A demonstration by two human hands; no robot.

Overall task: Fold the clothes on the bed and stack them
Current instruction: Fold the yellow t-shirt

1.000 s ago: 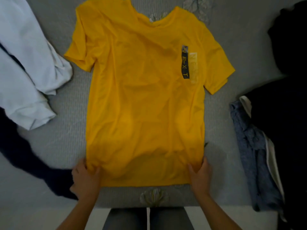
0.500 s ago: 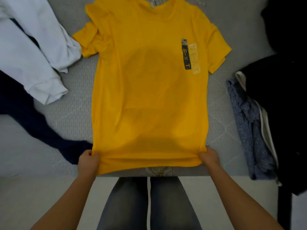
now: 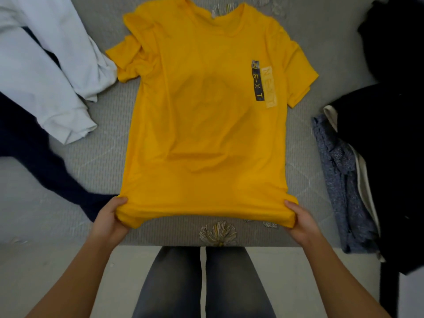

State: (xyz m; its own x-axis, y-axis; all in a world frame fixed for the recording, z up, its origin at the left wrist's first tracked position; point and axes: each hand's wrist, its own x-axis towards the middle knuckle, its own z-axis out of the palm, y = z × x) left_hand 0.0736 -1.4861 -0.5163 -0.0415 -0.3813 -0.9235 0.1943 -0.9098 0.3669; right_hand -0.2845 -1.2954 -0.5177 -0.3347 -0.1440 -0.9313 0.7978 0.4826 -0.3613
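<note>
The person's legs in grey trousers (image 3: 174, 283) are standing against the near edge of the bed (image 3: 98, 157), just below the yellow T-shirt (image 3: 206, 138). The left hand (image 3: 107, 220) is gripping the shirt's lower left hem corner, fingers curled under the bunched cloth and thumb on top. The right hand (image 3: 302, 222) is grasping the lower right corner likewise, and the hem is lifting slightly between them at the bed's edge. The shirt is lying face up, collar at the far end, with the sleeve on its left side crumpled. Bare strips of bed are showing along both sides of the shirt. Left of the shirt a dark navy garment (image 3: 41, 161) is trailing toward the left hand, with a white garment (image 3: 46, 76) beyond it reaching close to the crumpled sleeve. Right of the shirt a blue-grey knit piece (image 3: 339, 175) is lying beside a black heap (image 3: 385, 134), perhaps several garments, too dark to tell.
</note>
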